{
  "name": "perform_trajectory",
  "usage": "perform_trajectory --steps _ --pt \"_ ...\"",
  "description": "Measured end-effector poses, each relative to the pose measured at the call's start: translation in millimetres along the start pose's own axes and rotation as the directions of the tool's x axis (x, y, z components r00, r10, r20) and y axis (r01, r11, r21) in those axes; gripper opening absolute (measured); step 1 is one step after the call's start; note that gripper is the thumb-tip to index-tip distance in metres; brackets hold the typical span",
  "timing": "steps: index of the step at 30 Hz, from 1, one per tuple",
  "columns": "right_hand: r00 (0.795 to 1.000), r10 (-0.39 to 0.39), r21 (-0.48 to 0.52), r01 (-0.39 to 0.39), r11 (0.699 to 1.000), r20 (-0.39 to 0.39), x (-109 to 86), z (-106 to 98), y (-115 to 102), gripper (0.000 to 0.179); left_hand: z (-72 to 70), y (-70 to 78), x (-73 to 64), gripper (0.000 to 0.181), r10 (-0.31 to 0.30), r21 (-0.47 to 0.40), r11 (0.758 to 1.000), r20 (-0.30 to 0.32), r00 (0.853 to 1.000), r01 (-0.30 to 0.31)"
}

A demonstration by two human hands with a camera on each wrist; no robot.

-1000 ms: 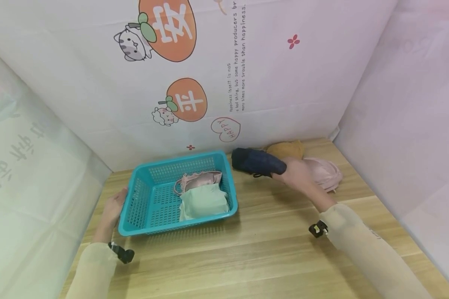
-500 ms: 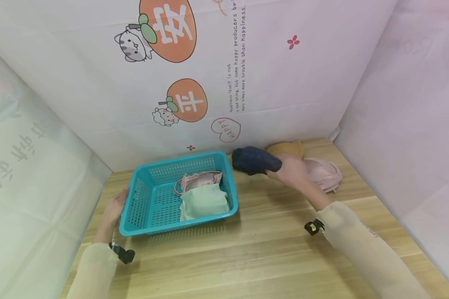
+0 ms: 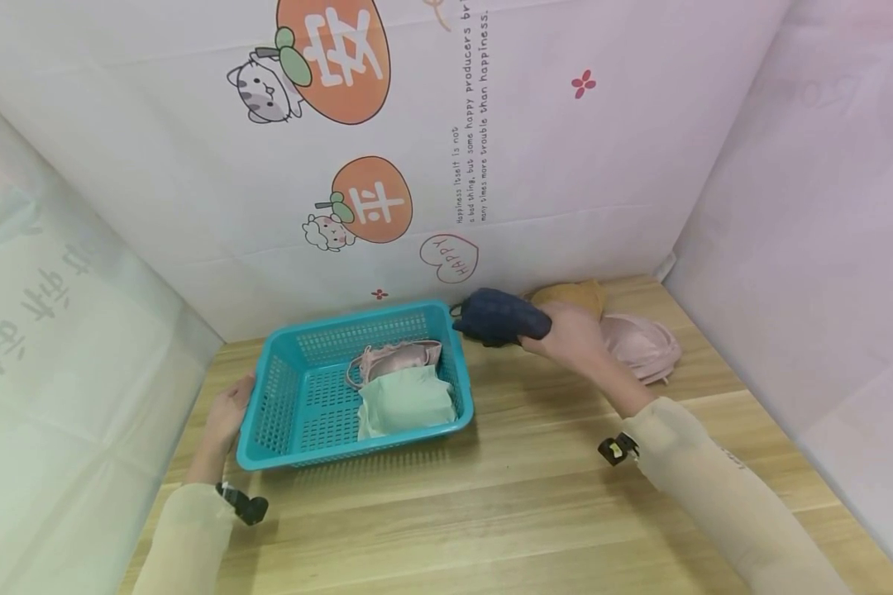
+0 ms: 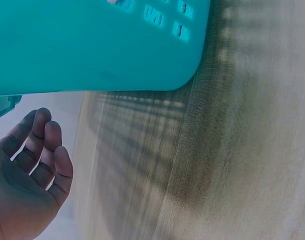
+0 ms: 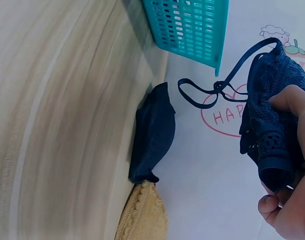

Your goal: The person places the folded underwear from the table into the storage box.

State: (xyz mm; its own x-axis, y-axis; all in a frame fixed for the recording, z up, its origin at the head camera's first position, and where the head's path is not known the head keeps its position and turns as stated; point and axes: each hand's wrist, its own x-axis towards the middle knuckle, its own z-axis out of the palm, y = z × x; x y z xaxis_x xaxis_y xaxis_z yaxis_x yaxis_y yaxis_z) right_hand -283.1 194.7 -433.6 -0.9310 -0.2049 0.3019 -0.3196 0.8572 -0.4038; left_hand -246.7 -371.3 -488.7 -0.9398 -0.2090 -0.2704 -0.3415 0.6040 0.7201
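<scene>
My right hand (image 3: 573,335) grips a folded navy lace bra (image 3: 502,318), raised just right of the teal basket (image 3: 290,459). In the right wrist view, the thumb presses on the lace of this bra (image 5: 272,110), and a looped strap dangles from it. Beside the basket's left rim is my left hand (image 3: 226,413); in the left wrist view its fingers (image 4: 45,172) are loosely bent and apart from the wall, the thumb mostly hidden. Inside the basket, at its right side, lie a pink bra (image 3: 400,358) and a mint-green folded garment (image 3: 405,401).
Behind my right hand, a mustard bra (image 3: 571,296) and a pale pink bra (image 3: 643,347) lie on the wooden table (image 3: 506,512). Another navy bra (image 5: 155,135) rests by the mustard one in the right wrist view. A printed cloth wall (image 3: 536,182) borders the back.
The right hand has moved slightly left with the navy lace bra, lifting it closer to the basket's right rim. The left hand and basket have stayed put.
</scene>
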Motion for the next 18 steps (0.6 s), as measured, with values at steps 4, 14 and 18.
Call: perform_trajectory --steps 4,14,18 --pt "1.0 -0.009 -0.007 0.009 1.0 -0.004 0.6 -2 -5 0.036 0.5 0.5 -0.3 0.098 -0.002 0.007 1.0 -0.004 1.0 0.002" --pt "1.0 -0.017 -0.013 0.017 1.0 -0.002 3.6 -9 -20 0.037 0.3 0.2 -1.4 0.1 0.009 0.002 1.0 -0.003 1.0 -0.009" --pt "1.0 -0.024 -0.005 0.024 1.0 0.007 5.3 -12 -29 0.039 0.1 0.4 -1.3 0.099 0.011 -0.004 1.0 -0.004 1.0 -0.011"
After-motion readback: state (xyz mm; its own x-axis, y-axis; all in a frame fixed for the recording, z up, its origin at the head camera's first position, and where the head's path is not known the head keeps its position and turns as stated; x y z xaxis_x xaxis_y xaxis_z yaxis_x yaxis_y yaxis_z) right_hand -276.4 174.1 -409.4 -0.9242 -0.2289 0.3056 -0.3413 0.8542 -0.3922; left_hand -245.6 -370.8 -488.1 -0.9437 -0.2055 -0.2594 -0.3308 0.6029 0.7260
